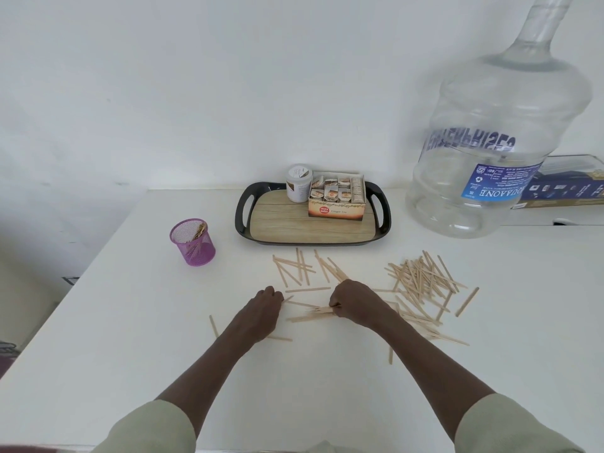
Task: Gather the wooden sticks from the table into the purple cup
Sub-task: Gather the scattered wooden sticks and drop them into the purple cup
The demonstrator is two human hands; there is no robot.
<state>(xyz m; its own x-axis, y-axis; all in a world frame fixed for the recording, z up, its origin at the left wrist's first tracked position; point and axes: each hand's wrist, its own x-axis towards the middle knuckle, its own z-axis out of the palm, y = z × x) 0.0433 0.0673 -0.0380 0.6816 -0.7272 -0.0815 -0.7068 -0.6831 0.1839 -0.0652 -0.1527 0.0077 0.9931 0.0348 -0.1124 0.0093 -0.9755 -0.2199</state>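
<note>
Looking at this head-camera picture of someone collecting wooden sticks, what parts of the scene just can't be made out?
- Head view: the fingertips of the left hand are curled under, so whether they pinch a stick is hidden.
- The count of sticks inside the purple cup is veiled by its mesh.
- The jar label print is too small.
- The water bottle neck is cut off by the top edge.
- The blue box is cut off on the right.

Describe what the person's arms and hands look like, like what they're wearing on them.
Both arms wear pale sage-green sleeves, the left sleeve and the right sleeve, pushed up so that the forearms are bare. The left hand and the right hand are bare: no gloves, and no watch, bracelet or ring shows on the sides that face the camera.
</note>
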